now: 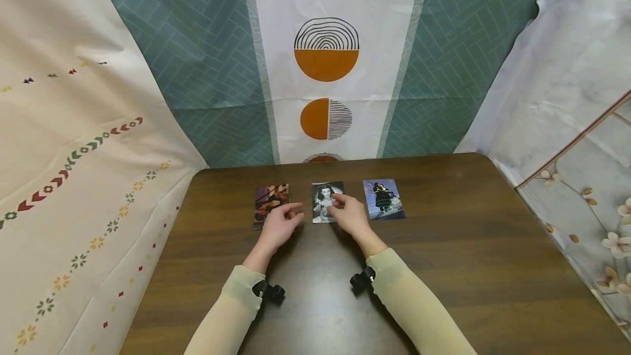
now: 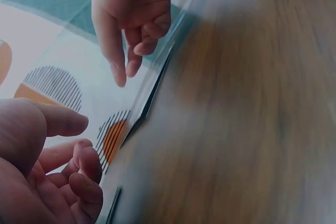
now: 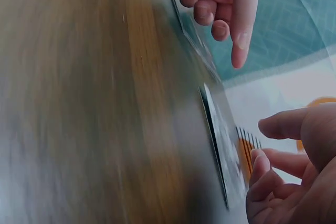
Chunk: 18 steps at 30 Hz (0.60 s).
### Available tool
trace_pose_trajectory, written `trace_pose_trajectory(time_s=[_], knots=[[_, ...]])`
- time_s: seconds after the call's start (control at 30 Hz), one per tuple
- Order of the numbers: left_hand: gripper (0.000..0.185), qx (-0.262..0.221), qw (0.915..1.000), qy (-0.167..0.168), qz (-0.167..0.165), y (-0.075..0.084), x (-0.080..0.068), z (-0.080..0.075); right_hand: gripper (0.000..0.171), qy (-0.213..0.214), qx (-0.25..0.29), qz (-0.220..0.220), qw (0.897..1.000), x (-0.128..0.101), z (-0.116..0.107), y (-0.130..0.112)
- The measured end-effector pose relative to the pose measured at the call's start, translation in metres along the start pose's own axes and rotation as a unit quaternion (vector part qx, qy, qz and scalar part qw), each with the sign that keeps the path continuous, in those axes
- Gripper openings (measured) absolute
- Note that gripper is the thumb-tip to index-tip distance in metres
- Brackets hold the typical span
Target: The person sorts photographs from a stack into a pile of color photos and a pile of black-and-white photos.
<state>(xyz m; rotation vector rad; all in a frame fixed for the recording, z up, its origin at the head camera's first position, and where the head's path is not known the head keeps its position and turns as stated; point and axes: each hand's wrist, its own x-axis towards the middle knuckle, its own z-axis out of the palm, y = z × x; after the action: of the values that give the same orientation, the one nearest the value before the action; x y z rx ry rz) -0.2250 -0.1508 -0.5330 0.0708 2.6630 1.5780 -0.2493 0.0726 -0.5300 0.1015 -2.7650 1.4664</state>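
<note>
Three picture cards lie in a row near the far side of the table: a colourful left card (image 1: 264, 199), a black-and-white portrait as the middle card (image 1: 322, 197) and a bluish right card (image 1: 389, 201) with a dark figure. My left hand (image 1: 280, 228) hovers between the left and middle cards, covering the left card's lower right part. Over the right edge of the middle card is my right hand (image 1: 352, 217). Both hands have loosely bent fingers, and a gap shows between thumb and fingertips of the right hand (image 3: 294, 177) and of the left hand (image 2: 52, 166).
The brown wooden table (image 1: 473, 267) has rounded far corners. Behind it hangs a green and white patterned cloth (image 1: 217, 59). Patterned fabric walls (image 1: 98, 179) stand along both sides. A small black wrist camera (image 1: 268, 292) sits at each cuff.
</note>
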Motion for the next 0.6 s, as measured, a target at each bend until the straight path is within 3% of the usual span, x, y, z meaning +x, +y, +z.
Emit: trace_pose_trajectory(time_s=[0.33,0.6], knots=[[0.041,-0.002,0.9999,0.005,-0.015,-0.022,-0.009,-0.036,0.04,-0.022,-0.008,-0.047,0.999,-0.001,0.037,-0.027],[0.044,-0.004,0.9987,0.041,-0.029,-0.034,-0.012,-0.062,0.041,-0.045,-0.008,-0.055,0.997,-0.007,0.072,-0.047]])
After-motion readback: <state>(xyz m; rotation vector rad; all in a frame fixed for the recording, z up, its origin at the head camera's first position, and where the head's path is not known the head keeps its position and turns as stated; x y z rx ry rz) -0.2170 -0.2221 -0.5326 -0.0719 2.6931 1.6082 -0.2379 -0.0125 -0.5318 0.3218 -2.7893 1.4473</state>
